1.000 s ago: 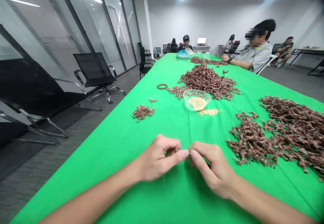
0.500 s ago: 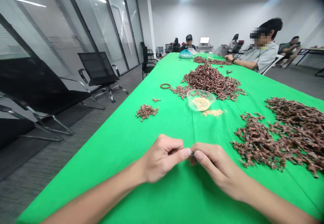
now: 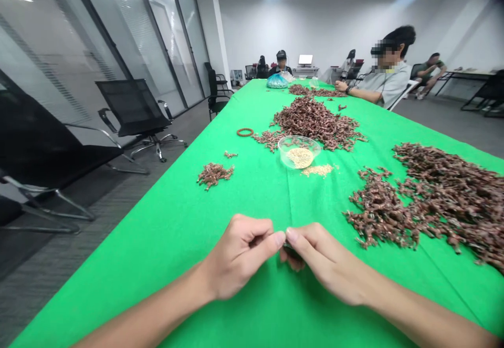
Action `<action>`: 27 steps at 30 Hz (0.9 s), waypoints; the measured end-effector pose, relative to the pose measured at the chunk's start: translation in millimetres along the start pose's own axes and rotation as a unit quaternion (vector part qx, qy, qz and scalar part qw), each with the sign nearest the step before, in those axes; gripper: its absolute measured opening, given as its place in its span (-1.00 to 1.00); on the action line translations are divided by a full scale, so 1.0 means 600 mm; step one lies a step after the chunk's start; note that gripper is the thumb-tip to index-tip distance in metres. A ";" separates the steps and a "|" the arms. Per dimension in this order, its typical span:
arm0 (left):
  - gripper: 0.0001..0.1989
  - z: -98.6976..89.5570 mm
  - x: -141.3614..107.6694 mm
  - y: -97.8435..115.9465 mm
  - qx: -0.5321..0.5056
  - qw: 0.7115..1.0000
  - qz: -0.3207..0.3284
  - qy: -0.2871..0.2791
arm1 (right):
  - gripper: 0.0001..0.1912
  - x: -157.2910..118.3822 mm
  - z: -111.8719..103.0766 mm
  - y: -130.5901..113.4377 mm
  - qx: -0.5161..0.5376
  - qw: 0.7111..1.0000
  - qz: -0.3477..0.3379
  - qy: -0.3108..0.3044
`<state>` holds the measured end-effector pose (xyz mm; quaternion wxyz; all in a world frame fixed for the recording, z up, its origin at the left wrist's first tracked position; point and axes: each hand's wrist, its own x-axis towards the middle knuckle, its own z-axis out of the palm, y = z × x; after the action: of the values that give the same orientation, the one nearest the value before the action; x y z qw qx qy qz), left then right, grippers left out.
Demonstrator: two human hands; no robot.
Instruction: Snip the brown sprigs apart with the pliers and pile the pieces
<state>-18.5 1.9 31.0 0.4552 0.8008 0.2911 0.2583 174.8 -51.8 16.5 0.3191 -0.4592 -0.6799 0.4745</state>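
Note:
Over the green cloth, near the front middle, my left hand (image 3: 244, 256) and my right hand (image 3: 325, 264) meet at the fingertips. Both are closed in a pinch. A small dark thing (image 3: 290, 248) shows under my right thumb, too hidden to name; what my left fingers hold cannot be made out. Beyond the hands stands a clear round bowl (image 3: 280, 154) with pale grains (image 3: 300, 157) in it, and more grains (image 3: 319, 170) lie beside it. A small pile of brown knotted pieces (image 3: 214, 175) is ahead of my left hand.
A large brown pile (image 3: 315, 119) lies behind the bowl, another (image 3: 444, 196) at the right. A brown ring (image 3: 244, 133) and a blue bag (image 3: 277, 81) are on the green table (image 3: 157, 243). A person (image 3: 394, 75) sits at the right side; black chairs (image 3: 134, 109) stand left.
The view has turned slightly right, so the table and piles appear further left. My hands stay together at the fingertips, and more of a dark thing shows under my right thumb.

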 end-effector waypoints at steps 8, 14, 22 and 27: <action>-0.59 -0.013 0.034 -0.033 -0.006 0.997 0.017 0.074 | -0.48 -0.004 -0.001 0.007 -0.002 1.000 -0.022 0.003; -0.79 0.038 0.132 -0.030 0.057 0.996 0.045 0.055 | -0.65 -0.010 -0.003 0.001 -0.015 0.997 -0.073 -0.035; -0.74 0.167 0.238 -0.017 0.109 0.983 0.141 -0.050 | -0.65 -0.011 -0.018 -0.005 0.042 0.980 -0.124 -0.152; -0.80 0.182 0.253 -0.023 0.083 0.983 0.150 -0.070 | -0.67 -0.016 -0.016 -0.019 0.082 0.979 -0.114 -0.151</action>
<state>158.2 51.3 -7.8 0.3624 0.8866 0.1553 0.2416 183.1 -59.0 30.4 0.3011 -0.2741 -0.7266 0.5535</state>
